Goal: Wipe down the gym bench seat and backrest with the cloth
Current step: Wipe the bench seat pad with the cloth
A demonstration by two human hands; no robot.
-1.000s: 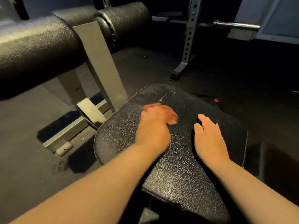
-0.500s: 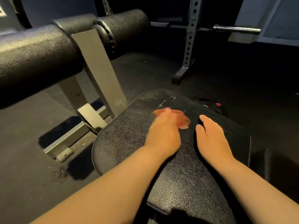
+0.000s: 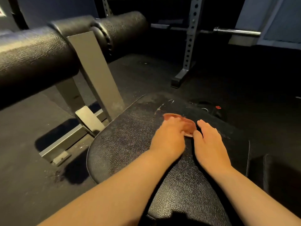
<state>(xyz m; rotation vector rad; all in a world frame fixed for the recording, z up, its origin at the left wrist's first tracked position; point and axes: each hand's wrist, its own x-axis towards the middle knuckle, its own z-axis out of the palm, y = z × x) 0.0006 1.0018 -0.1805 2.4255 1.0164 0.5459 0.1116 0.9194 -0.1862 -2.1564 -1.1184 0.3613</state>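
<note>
The black textured bench seat [image 3: 123, 144] fills the middle of the head view, wider at the far end. My left hand [image 3: 169, 136] grips a small reddish cloth [image 3: 187, 124] and presses it on the pad near its far middle. The cloth shows blurred beyond my fingers. My right hand [image 3: 210, 142] rests flat on the pad just right of the cloth, fingers straight and together, its thumb close to the cloth's edge.
Black padded rollers [image 3: 40, 54] on a grey steel post [image 3: 96, 70] stand at the left. A grey base bar [image 3: 65, 144] lies on the dark floor. A rack upright [image 3: 190, 38] and a barbell end [image 3: 236, 31] stand behind.
My left hand has slid the cloth rightward across the pad, ending beside my right hand. My right hand has stayed flat in place.
</note>
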